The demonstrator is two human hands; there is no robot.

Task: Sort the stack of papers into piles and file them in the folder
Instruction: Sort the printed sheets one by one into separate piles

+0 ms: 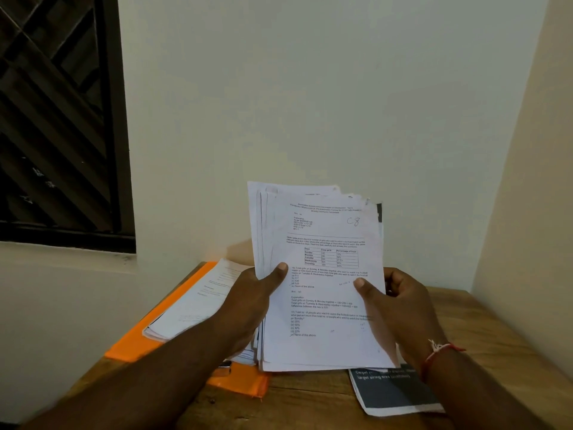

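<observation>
I hold a thick stack of printed papers (322, 274) upright over the wooden table (310, 395), its lower edge resting near the table. The front sheet shows text, a small table and a handwritten "C8". My left hand (251, 302) grips the stack's left edge with the thumb on the front sheet. My right hand (393, 302) grips the right edge, thumb in front, fingers behind. An orange folder (136, 342) lies open on the table at the left, with a pile of white papers (192, 302) lying on it.
A dark printed sheet (393, 392) with white text lies on the table under my right wrist. Walls close in the table at the back and right. A dark window (55, 119) sits at the upper left above a white ledge.
</observation>
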